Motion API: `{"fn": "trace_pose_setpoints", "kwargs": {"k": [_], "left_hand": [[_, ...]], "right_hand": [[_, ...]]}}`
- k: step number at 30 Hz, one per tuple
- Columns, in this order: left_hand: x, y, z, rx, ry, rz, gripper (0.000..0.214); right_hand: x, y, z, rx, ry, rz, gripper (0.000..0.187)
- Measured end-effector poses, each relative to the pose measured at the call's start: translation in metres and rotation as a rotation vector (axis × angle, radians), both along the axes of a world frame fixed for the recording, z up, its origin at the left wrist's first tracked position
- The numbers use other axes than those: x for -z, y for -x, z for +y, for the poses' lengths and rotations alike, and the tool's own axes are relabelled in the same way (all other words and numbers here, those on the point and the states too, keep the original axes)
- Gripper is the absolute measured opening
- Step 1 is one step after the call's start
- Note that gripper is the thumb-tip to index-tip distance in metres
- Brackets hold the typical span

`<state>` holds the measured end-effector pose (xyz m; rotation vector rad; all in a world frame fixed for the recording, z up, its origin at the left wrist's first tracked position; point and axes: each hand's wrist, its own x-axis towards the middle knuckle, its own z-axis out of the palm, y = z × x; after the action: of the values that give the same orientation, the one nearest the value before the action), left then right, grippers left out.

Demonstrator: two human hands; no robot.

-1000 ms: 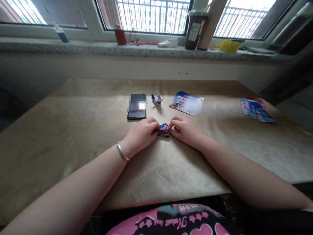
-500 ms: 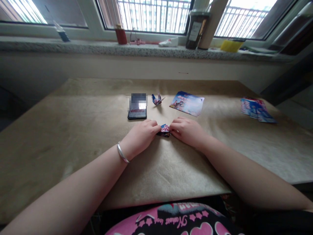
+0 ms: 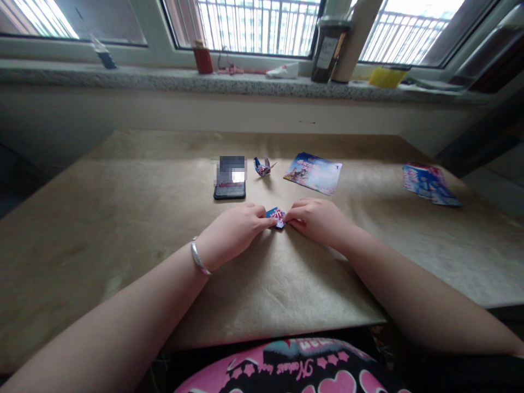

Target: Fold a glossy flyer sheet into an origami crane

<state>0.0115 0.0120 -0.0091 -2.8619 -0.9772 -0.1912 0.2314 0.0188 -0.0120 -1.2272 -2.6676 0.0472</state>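
A small piece of folded paper (image 3: 277, 214), blue with a red-and-white print, lies on the table between my hands. My left hand (image 3: 241, 226), with a silver bangle at the wrist, presses an extended index finger onto its near left part. At its right edge my right hand (image 3: 317, 219) pinches the paper between thumb and fingers. Beyond them stands a folded paper crane (image 3: 263, 166) in the same kind of print. To its left lies a phone (image 3: 230, 185), its screen partly blurred out. A printed sheet (image 3: 314, 173) lies to the crane's right.
Several more printed sheets (image 3: 429, 184) are fanned out at the far right of the table (image 3: 143, 218). On the windowsill (image 3: 155, 79) stand a red container (image 3: 202, 59), a dark lidded jar (image 3: 327, 52) and a yellow item (image 3: 388, 77).
The folded paper's raised flap now lies flatter, showing more of its print. My left index finger has stretched out over it, and my left wrist has shifted slightly left.
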Motion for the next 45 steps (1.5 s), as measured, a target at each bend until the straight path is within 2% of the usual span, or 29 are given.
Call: {"fn": "trace_pose_setpoints", "kwargs": {"k": [6, 13, 15, 20, 25, 28, 37, 41, 45], "left_hand": [[-0.003, 0.0, -0.003, 0.025, -0.01, 0.04, 0.03], [-0.001, 0.0, -0.002, -0.015, 0.03, 0.006, 0.025], [-0.001, 0.0, -0.002, -0.037, 0.06, -0.012, 0.025], [-0.002, -0.001, -0.001, -0.07, 0.112, -0.068, 0.027], [0.004, -0.002, 0.004, -0.1, 0.126, -0.148, 0.026], [0.008, -0.002, 0.005, -0.107, 0.134, -0.194, 0.026], [0.009, -0.004, 0.006, -0.142, 0.16, -0.25, 0.02], [0.011, -0.003, 0.009, -0.131, 0.239, -0.337, 0.019], [0.012, -0.003, 0.01, -0.143, 0.347, -0.432, 0.017]], "right_hand": [[0.0, -0.002, -0.001, 0.117, 0.016, 0.03, 0.019], [-0.001, -0.004, 0.0, 0.239, 0.101, 0.096, 0.015], [0.001, -0.004, 0.002, 0.22, 0.106, 0.131, 0.016], [0.01, -0.003, 0.005, 0.066, 0.062, 0.161, 0.019], [0.011, -0.002, 0.004, -0.083, 0.039, 0.201, 0.023], [0.01, -0.001, 0.003, -0.127, 0.044, 0.19, 0.022], [0.011, 0.002, 0.002, -0.107, 0.013, 0.168, 0.022], [0.013, 0.003, 0.001, -0.074, 0.001, 0.211, 0.018], [0.013, 0.004, 0.002, 0.025, -0.03, 0.256, 0.016]]}}
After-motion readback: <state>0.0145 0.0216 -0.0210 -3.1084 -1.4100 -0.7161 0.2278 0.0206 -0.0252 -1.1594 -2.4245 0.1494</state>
